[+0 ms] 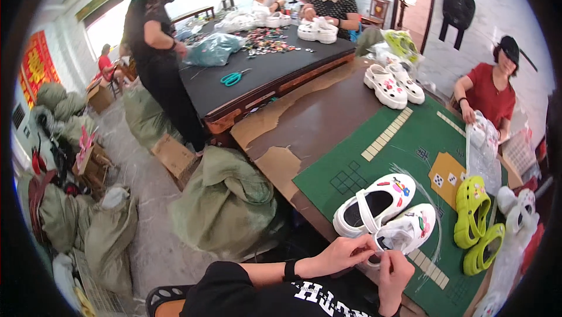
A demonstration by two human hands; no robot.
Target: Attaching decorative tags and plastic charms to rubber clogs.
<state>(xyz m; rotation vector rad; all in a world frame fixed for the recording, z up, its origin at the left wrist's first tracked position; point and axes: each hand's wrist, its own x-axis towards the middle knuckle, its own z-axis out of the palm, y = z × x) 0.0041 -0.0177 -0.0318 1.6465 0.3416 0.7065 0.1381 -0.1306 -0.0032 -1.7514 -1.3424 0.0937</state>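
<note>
A pair of white clogs with colourful charms lies on the green mat [319,170] in front of me. The farther white clog [380,200] has its strap across the opening. At the heel of the nearer white clog [418,226], both my hands are close together with fingers pinched. My left hand [345,254] wears a dark wristband, and its fingertips meet at the heel. Just right of it, my right hand [393,276] pinches too. What lies between the fingertips is too small to make out. Thin clear strands [436,247] curve around the clogs.
Lime-green clogs [471,211] and plastic-wrapped shoes [518,217] stand to the right. Another white pair [386,86] sits at the mat's far edge. A person in red [489,97] handles a bagged shoe. Others work around the black table [234,94]. Green sacks [225,200] crowd the left floor.
</note>
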